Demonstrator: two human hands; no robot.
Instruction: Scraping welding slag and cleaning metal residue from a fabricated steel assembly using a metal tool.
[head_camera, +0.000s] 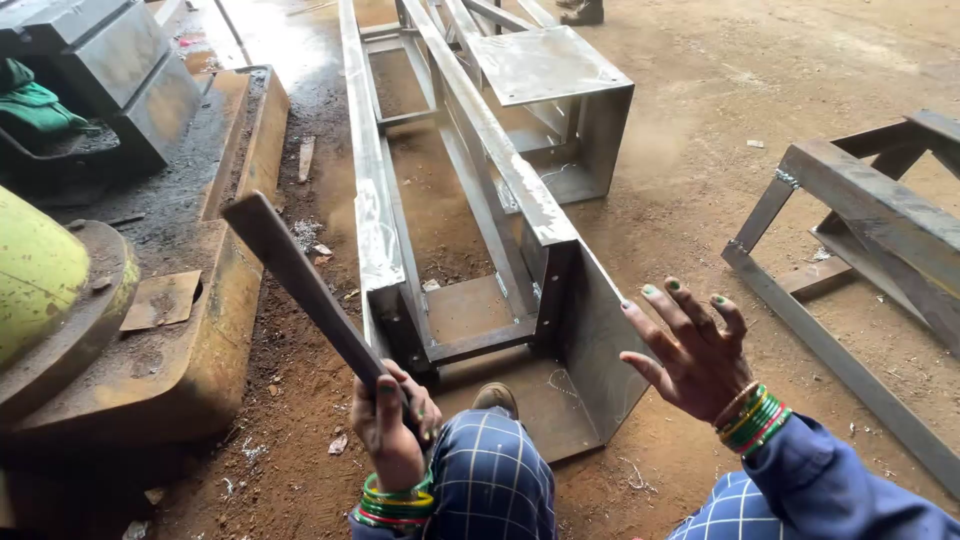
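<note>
One flat steel bar (300, 285) in left hand (392, 420).

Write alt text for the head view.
The left hand grips a flat dark metal bar angled up-left, while the right hand hovers open, fingers spread, beside a long grey welded steel frame lying on the brown dirt floor.

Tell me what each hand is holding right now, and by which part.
The left hand grips a flat metal bar at its lower end; the rest slants up and to the left. The right hand is open with fingers spread, holding nothing.
</note>
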